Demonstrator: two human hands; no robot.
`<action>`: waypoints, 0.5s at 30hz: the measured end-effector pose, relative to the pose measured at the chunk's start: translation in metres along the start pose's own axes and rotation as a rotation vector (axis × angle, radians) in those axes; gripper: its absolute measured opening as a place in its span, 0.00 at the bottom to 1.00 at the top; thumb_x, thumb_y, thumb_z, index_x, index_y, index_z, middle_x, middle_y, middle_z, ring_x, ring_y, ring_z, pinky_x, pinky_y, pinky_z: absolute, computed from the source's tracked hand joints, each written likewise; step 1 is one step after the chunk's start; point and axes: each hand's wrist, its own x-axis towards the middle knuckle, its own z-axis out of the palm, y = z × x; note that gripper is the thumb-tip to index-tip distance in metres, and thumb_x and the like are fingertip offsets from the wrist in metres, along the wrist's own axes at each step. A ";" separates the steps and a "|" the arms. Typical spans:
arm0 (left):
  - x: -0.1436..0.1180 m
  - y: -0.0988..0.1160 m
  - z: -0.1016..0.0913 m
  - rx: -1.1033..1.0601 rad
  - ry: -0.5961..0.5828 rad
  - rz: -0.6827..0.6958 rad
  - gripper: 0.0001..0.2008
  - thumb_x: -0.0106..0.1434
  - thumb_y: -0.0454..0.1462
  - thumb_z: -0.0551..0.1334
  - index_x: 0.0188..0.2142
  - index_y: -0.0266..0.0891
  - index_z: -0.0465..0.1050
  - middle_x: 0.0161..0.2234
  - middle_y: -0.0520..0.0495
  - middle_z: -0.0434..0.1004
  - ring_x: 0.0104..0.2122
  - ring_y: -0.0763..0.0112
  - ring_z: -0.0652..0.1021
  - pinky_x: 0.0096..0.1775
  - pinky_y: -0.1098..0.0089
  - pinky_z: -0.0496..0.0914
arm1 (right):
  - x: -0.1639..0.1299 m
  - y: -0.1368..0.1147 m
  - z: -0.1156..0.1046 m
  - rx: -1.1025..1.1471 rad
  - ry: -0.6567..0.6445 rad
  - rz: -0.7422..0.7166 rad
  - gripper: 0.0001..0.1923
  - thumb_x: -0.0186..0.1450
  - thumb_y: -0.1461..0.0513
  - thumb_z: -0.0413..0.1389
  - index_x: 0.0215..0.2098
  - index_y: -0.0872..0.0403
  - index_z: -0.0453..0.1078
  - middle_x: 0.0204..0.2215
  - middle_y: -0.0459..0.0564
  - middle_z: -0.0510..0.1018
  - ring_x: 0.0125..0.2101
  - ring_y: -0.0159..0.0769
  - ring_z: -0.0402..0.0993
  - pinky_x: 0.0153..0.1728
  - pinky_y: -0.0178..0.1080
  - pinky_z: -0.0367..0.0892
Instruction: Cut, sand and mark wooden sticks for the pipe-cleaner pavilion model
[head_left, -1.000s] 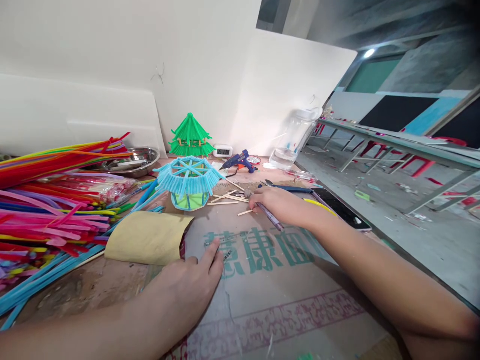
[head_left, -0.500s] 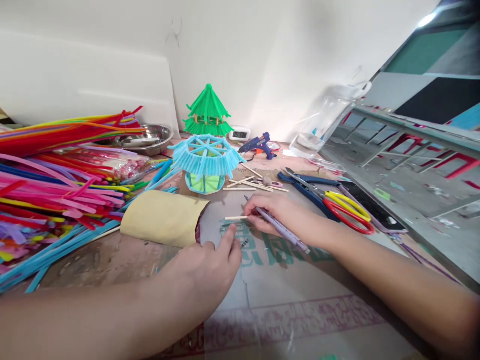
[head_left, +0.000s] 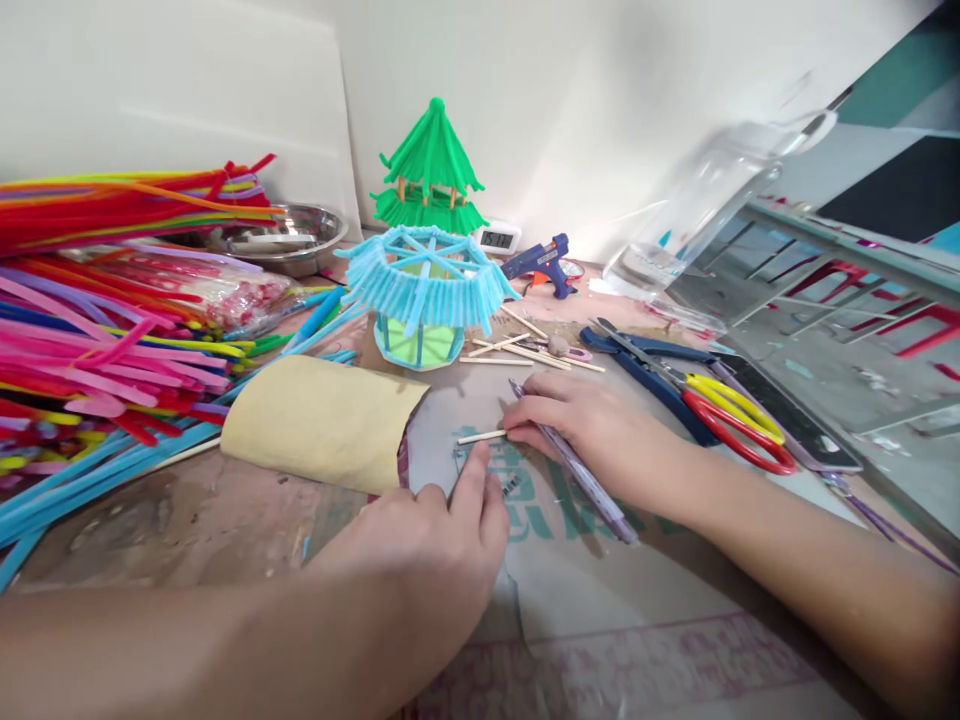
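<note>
Two bare hands are working low over a sheet of printed cardboard (head_left: 600,600), its matte grey face carrying teal characters and a faded red border. Far to the left of the left hand, a sprawling heap of fuzzy pipe cleaners (head_left: 97,330) in pink, red, yellow and blue is lying in long straight bundles. Just beyond the left hand's fingertips, a smooth tan paper sheet (head_left: 322,420) is curling at its edge. Past both hands, a small pavilion model (head_left: 424,295) is standing upright, its round roof fringed with light-blue strips over a pale green base, and behind it a green tiered model (head_left: 431,165) is rising to a point. To the right of the right hand, scissors (head_left: 739,425) with glossy red and yellow handles are lying flat. The left hand (head_left: 431,545) is resting palm-down with its fingers loosely bent, index finger stretched forward and pressing the cardboard, closed on nothing. The right hand (head_left: 592,425) is pinching together, clamping a thin grey-violet pencil (head_left: 577,470) that is slanting back along the wrist, while its fingertips are touching the right end of a short pale wooden stick (head_left: 480,437) lying flat on the cardboard between the two hands.
</note>
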 end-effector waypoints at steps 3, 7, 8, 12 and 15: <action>0.000 0.000 0.000 0.003 -0.008 0.009 0.25 0.62 0.30 0.53 0.59 0.32 0.69 0.60 0.26 0.67 0.21 0.66 0.78 0.17 0.68 0.67 | 0.001 0.000 0.000 0.100 0.036 0.020 0.09 0.70 0.61 0.52 0.38 0.54 0.73 0.33 0.50 0.72 0.33 0.36 0.68 0.36 0.38 0.63; -0.001 -0.001 0.001 -0.011 0.029 -0.006 0.24 0.63 0.31 0.54 0.57 0.32 0.72 0.59 0.28 0.68 0.20 0.66 0.78 0.16 0.68 0.66 | 0.002 0.006 -0.002 0.716 0.095 0.251 0.06 0.67 0.59 0.56 0.36 0.54 0.69 0.26 0.44 0.70 0.25 0.30 0.65 0.26 0.33 0.61; -0.001 -0.001 0.002 -0.015 0.044 -0.010 0.23 0.62 0.32 0.54 0.56 0.33 0.73 0.59 0.28 0.68 0.20 0.65 0.78 0.15 0.68 0.66 | 0.003 0.007 -0.002 0.923 0.107 0.295 0.07 0.67 0.58 0.56 0.36 0.54 0.68 0.25 0.43 0.70 0.24 0.29 0.64 0.25 0.32 0.60; -0.003 0.000 0.007 -0.039 0.107 -0.016 0.24 0.58 0.33 0.57 0.53 0.33 0.75 0.58 0.29 0.70 0.20 0.63 0.78 0.14 0.67 0.66 | 0.005 0.007 -0.002 1.519 0.123 0.316 0.07 0.66 0.59 0.58 0.34 0.55 0.66 0.26 0.43 0.71 0.21 0.25 0.64 0.21 0.29 0.60; -0.003 0.000 0.010 -0.033 0.116 -0.014 0.26 0.55 0.33 0.58 0.54 0.34 0.75 0.58 0.31 0.69 0.20 0.63 0.78 0.14 0.67 0.65 | 0.006 0.004 0.001 1.633 0.123 0.328 0.06 0.67 0.62 0.57 0.33 0.56 0.67 0.28 0.45 0.74 0.20 0.24 0.65 0.20 0.28 0.63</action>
